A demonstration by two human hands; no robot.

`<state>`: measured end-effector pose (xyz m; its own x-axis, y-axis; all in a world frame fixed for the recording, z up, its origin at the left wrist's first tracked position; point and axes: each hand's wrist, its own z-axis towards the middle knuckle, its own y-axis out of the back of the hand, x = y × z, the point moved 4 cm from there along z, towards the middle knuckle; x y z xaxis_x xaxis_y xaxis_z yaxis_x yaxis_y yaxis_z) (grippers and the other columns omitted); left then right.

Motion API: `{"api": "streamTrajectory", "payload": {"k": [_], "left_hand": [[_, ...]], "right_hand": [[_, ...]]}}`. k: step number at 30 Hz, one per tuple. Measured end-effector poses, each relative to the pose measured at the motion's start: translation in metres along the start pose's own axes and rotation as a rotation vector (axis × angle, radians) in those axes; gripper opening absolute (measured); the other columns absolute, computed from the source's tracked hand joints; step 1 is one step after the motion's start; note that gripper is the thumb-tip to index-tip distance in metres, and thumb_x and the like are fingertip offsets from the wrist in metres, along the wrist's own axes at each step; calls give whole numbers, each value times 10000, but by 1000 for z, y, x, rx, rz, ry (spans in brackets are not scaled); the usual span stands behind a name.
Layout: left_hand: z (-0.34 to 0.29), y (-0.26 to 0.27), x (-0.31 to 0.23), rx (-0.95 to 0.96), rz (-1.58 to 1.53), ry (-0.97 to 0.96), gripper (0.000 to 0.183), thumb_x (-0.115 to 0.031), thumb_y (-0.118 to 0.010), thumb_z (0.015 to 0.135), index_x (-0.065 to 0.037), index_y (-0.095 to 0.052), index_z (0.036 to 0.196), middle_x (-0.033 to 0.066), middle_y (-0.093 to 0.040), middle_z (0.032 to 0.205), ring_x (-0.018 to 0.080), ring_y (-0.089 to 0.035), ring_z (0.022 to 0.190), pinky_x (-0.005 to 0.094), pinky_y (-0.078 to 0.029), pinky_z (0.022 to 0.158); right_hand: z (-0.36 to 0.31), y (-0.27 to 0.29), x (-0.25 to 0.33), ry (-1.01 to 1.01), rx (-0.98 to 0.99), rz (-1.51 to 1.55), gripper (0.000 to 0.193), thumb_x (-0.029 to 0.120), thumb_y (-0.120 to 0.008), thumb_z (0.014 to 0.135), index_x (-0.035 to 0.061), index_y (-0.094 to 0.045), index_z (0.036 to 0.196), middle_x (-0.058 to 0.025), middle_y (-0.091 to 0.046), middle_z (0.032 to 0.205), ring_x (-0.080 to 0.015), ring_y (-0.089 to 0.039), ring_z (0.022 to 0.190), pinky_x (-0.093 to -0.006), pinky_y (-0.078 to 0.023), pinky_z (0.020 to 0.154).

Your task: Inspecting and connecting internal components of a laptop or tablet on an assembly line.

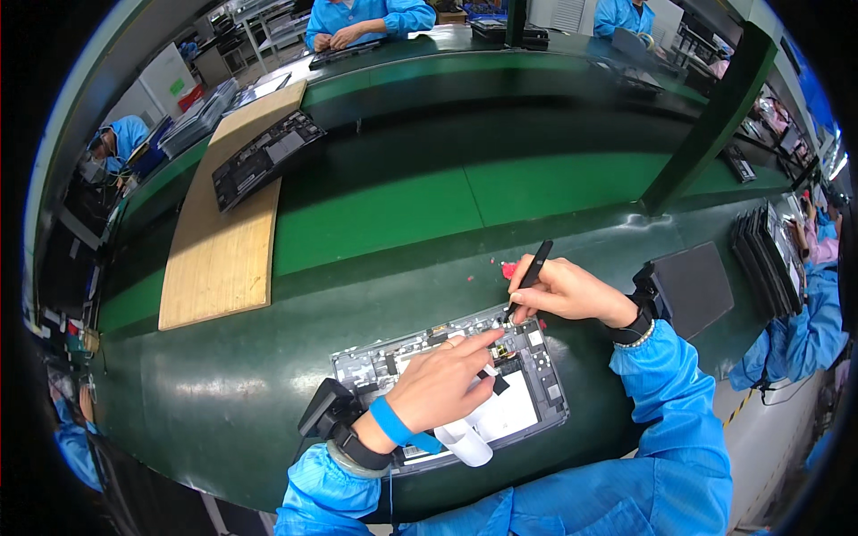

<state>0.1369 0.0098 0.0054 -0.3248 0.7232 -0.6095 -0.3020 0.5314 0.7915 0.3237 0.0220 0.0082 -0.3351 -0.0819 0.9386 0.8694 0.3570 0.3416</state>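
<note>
An opened laptop base (547, 393) with its circuit board and inner parts exposed lies before me on the green bench. My right hand (559, 290) grips a black pen-shaped tool (534, 270) at the laptop's far edge, its tip down at the board. Across the middle of the laptop rests my left hand (447, 380), its index finger stretched toward the tool tip and its thumb apart. Under and beside that hand, a curled white sheet (466, 444) hangs over the laptop's near edge. A small black strip (502, 384) lies close to the left thumb.
A wooden board (219, 277) at the left bears another opened laptop base (268, 159). Right of me are a dark flat panel (690, 288) and a stack of dark laptop parts (770, 261). A green post (710, 121) rises at far right. Co-workers in blue sit around.
</note>
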Motion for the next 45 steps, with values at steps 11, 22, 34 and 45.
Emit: {"api": "streamTrajectory", "payload": {"k": [11,22,34,45], "left_hand": [[1,5,-2,47,-50,36,184,-202,-531,801,-20,-544,822,83,-449,1279,307,-538,966,386,-478,711],[4,4,-3,68,0,1,200,-202,-524,803,-6,-516,763,89,-423,1304,302,-538,936,387,-474,682],[6,4,-2,81,-12,11,212,-212,-522,809,-4,-521,769,81,-417,1310,301,-538,937,389,-474,688],[7,2,0,54,-8,-9,194,-209,-526,806,-16,-523,786,83,-418,1309,298,-543,916,387,-479,667]], "right_hand": [[5,0,7,25,37,-88,161,161,-533,872,4,-506,893,-89,-617,717,-149,-643,669,-246,-478,504],[5,2,-1,-25,58,-2,117,119,-518,883,14,-476,911,-86,-638,739,-149,-647,703,-250,-509,594],[6,4,-4,-41,87,36,117,110,-518,883,8,-471,913,-96,-630,758,-158,-650,709,-256,-517,606],[8,3,0,2,93,-50,158,163,-526,878,12,-496,911,-92,-622,738,-160,-651,678,-260,-495,557]]}}
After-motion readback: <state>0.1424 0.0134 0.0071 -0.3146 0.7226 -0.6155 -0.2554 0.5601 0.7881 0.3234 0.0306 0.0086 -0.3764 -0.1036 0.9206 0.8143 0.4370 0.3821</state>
